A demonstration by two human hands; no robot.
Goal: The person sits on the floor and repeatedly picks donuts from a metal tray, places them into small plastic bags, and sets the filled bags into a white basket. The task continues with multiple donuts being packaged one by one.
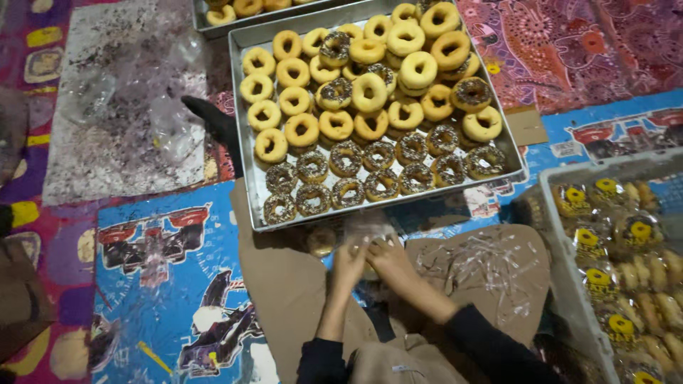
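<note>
1. Far left: we see loose clear plastic bags (124,99) lying crumpled on a speckled grey sheet (92,160). Nothing is printed on them that we can make out.
2. Left, near: a blue mat (163,284) with cartoon racing-car prints covers the floor.
3. Centre, far: a metal tray (245,153) holds plain ring doughnuts and chocolate-sprinkled ones, piled two deep toward the far right. A second tray (203,25) shows behind it.
4. Centre, near: our left hand (348,267) and right hand (391,257) meet, fingers curled narrow around a clear bag (366,229) just near of the tray edge. Whether a doughnut is already inside, we cannot tell; the film is blurred.
5. Risk, as we judge it: the thin film could tear or slip from a pinch this tight, and sprinkles could smear onto the bag.
6. Risk: the piled doughnuts could slide if the tray is knocked.
7. Right: a pale crate (562,249) holds bagged doughnuts, each pack bearing a round yellow label (605,186) on a dark patch.
</note>
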